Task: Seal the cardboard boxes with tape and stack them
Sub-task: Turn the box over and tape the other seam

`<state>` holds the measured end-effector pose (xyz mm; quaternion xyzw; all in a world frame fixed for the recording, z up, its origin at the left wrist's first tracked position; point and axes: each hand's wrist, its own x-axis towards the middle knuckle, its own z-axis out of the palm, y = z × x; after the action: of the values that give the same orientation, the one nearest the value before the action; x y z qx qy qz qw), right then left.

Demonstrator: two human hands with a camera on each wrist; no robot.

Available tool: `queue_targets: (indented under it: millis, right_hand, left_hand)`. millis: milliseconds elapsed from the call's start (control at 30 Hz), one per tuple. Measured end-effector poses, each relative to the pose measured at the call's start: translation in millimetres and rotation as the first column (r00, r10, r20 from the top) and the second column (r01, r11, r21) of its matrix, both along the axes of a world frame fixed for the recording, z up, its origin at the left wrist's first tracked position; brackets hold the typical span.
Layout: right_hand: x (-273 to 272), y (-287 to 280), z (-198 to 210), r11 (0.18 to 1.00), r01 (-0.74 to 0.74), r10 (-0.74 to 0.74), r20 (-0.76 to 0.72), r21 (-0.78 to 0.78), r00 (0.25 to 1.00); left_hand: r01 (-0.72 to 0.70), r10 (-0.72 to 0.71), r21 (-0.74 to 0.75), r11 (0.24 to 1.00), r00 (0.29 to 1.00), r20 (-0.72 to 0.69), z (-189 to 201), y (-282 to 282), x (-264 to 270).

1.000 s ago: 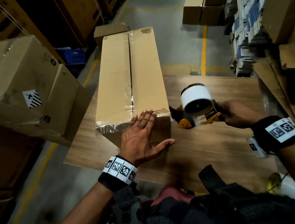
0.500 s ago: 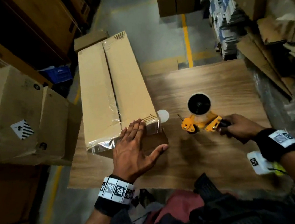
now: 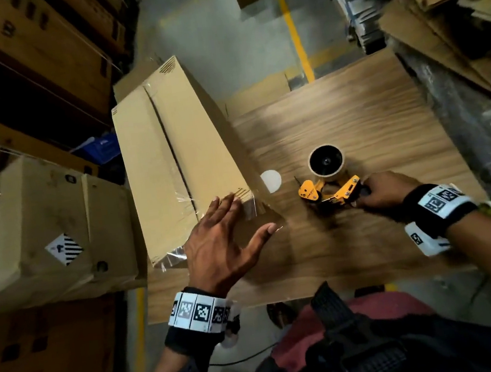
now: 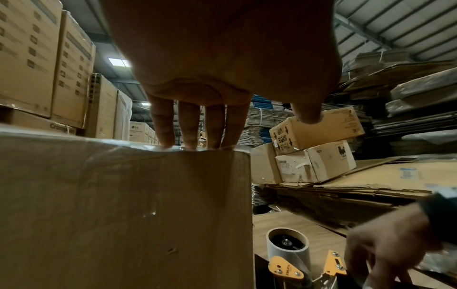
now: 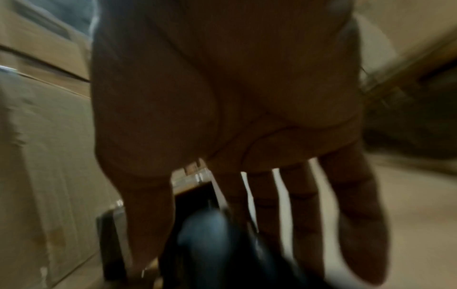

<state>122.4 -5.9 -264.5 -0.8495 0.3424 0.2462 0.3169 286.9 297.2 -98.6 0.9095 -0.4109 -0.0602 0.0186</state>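
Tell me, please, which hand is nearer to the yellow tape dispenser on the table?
The right hand: it is at the tape dispenser, on its handle end. The left hand rests apart from it, fingers on the long cardboard box.

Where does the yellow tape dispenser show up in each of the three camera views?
Head: tape dispenser lies right of centre on the wooden table, its handle at the right hand.
Left wrist: bottom right, beside the long cardboard box.
Right wrist: only a dark blur below the fingers; cannot tell.
Shared landmark: the long cardboard box.
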Motion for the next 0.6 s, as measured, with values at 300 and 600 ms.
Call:
queue_targets:
  millis: [300, 600]
  right_hand:
    - [75.2, 63.5, 82.4, 0.934, -0.071, -0.178, 0.628, 0.35, 0.758]
    - [106.3, 96.5, 77.2, 0.427, 0.015, -0.563, 0.253, 0.904, 0.786]
  left_hand:
    - [0.02, -0.019, 0.014, 1.0, 1.0, -0.011, 6.8, -4.7, 5.5]
    - [-0.004, 0.003, -0.033, 0.999, 1.0, -0.025, 2.8, -4.8, 8.7]
